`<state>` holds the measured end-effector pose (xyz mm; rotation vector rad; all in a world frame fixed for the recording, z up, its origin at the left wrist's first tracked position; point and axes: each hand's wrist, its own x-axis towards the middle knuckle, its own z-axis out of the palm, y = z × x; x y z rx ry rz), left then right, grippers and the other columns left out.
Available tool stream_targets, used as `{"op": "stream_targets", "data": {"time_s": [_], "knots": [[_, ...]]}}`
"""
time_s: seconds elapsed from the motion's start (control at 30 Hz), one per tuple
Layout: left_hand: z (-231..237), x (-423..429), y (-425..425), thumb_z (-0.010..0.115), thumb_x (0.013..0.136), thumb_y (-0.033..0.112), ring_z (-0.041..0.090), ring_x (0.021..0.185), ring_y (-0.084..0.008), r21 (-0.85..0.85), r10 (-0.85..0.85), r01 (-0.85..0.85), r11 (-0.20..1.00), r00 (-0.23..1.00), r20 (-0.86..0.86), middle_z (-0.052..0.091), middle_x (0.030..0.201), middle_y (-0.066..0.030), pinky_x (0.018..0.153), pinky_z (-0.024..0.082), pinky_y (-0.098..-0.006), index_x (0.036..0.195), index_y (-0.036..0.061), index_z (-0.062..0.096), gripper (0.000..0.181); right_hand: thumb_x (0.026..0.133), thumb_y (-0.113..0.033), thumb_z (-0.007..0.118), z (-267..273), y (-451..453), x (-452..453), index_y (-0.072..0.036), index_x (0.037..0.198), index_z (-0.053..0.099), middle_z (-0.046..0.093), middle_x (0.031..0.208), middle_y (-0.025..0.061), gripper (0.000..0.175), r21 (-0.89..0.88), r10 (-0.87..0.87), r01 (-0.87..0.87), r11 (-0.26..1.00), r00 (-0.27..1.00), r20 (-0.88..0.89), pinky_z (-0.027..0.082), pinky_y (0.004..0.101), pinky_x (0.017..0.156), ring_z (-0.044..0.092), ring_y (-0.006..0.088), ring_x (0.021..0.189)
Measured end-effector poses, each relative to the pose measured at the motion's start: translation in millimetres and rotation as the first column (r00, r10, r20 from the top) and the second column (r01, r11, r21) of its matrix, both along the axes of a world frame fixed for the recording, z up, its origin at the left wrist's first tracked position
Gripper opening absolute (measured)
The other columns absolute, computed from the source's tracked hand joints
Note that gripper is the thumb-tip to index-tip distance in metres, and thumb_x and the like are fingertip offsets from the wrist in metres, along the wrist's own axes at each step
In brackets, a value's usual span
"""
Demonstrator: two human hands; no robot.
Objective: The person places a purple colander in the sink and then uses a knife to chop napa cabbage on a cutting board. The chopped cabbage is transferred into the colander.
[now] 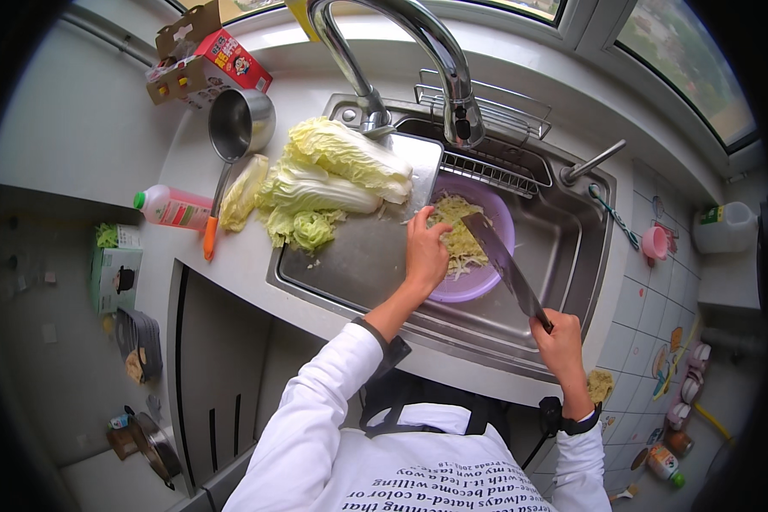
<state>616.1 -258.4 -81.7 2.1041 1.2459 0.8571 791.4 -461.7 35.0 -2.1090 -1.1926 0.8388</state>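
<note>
My right hand [558, 342] grips the handle of a broad-bladed kitchen knife [505, 265]. Its blade slants up and left above a purple plastic basin [504, 214] in the sink. Shredded Chinese cabbage [464, 237] lies in the basin. My left hand [427, 249] is at the basin's left side, by the right edge of a metal cutting board [365, 269], fingers apart and partly over the shreds. On the board's far side rest halved Chinese cabbage pieces [333, 185], with a small leafy chunk [313, 230] in front.
A chrome faucet [422, 32] arches over the stainless steel sink [550, 237]. Left on the counter are a cabbage leaf [244, 192], a metal ladle [233, 128] with an orange handle end, a pink liquid bottle [176, 206] and an opened carton [211, 64]. A toothbrush [614, 217] lies right.
</note>
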Motion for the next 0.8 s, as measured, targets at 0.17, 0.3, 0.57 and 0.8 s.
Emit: {"op": "stream_targets", "data": {"time_s": [0.17, 0.3, 0.57, 0.8], "knots": [[6, -4, -7, 0.060, 0.081, 0.006, 0.051, 0.113, -0.0355, -0.200, -0.182, 0.148, 0.969, 0.970, -0.164, 0.057, 0.122, -0.0164, 0.091, 0.048, -0.0437, 0.081, 0.0034, 0.068, 0.008, 0.082, -0.015, 0.062, -1, 4, -1, 0.002, 0.069, 0.056, 0.045, 0.054, 0.0202, 0.022, 0.012, 0.020, -0.020, 1.000, 1.000, 0.000, 0.036, 0.0411, 0.048, 0.046, 0.0379, 0.048], [-9, 1, -18, 0.062, 0.082, 0.009, 0.051, 0.116, -0.0352, -0.034, -0.229, 0.227, 0.973, 0.958, -0.172, 0.055, 0.126, -0.0159, 0.089, 0.049, -0.0442, 0.083, 0.0041, 0.067, 0.007, 0.082, -0.014, 0.062, 1, 5, -2, 0.002, 0.069, 0.056, 0.045, 0.055, 0.0200, 0.022, 0.010, 0.025, -0.025, 1.000, 1.000, -0.001, 0.036, 0.0408, 0.048, 0.046, 0.0378, 0.048], [-9, 2, -13, 0.067, 0.082, 0.014, 0.052, 0.113, -0.0350, -0.186, -0.381, 0.342, 0.921, 0.888, -0.257, 0.057, 0.118, -0.0139, 0.092, 0.047, -0.0448, 0.081, 0.0034, 0.065, 0.011, 0.083, -0.014, 0.062, -4, 0, -2, 0.002, 0.069, 0.056, 0.045, 0.054, 0.0201, 0.022, 0.011, -0.007, 0.008, 1.000, 0.999, -0.036, 0.036, 0.0405, 0.048, 0.046, 0.0377, 0.048], [33, -25, -15, 0.070, 0.082, 0.015, 0.056, 0.106, -0.0340, -0.243, -0.409, 0.360, 0.901, 0.890, -0.199, 0.058, 0.108, -0.0133, 0.090, 0.047, -0.0433, 0.097, 0.0029, 0.063, 0.020, 0.082, -0.015, 0.062, -12, 6, -8, 0.002, 0.067, 0.054, 0.046, 0.054, 0.0207, 0.025, 0.029, 0.011, -0.011, 1.000, 1.000, 0.001, 0.036, 0.0416, 0.049, 0.045, 0.0390, 0.048]]}}
